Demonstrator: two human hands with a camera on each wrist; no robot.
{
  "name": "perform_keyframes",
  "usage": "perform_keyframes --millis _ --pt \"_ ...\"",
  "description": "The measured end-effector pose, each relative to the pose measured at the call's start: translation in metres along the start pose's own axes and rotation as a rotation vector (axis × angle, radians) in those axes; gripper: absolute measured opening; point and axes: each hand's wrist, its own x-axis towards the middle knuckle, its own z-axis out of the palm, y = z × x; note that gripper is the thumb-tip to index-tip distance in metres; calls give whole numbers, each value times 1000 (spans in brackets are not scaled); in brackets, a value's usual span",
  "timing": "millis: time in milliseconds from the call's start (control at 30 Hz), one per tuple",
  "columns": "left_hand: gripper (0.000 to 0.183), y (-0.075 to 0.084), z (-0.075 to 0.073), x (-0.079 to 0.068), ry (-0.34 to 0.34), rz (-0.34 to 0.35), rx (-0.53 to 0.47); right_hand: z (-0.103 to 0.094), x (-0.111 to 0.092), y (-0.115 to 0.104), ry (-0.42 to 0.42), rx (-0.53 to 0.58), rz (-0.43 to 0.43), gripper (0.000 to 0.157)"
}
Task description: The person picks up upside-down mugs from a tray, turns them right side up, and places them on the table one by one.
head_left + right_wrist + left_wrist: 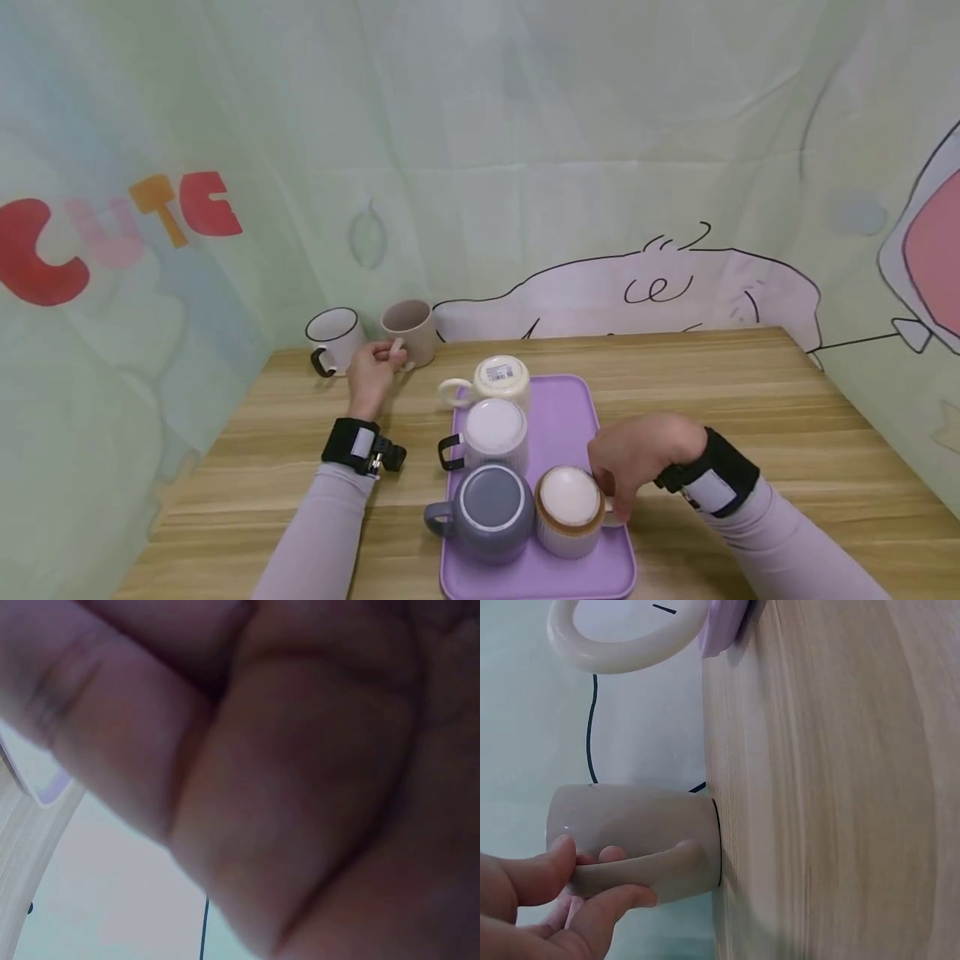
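Taupe mug [420, 337] beyond left hand [371, 375], handle [641, 871] pinched; right hand [637, 454] apparently grips brown-rimmed mug [570, 510].

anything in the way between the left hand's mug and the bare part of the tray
Yes: the cream mug stands on the far left of the tray, its handle jutting past the edge, between the taupe mug and the bare part.

The right hand [292, 787], blurry in its wrist view, hides part of a mug handle [612, 520], and a label [499, 373] is too tiny to read.
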Motion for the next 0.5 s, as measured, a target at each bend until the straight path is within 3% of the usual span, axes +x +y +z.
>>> perform_keyframes --millis 500 --pt "36 2 7 -4 -10 -43 -130 0 -2 -1 10 -6 7 21"
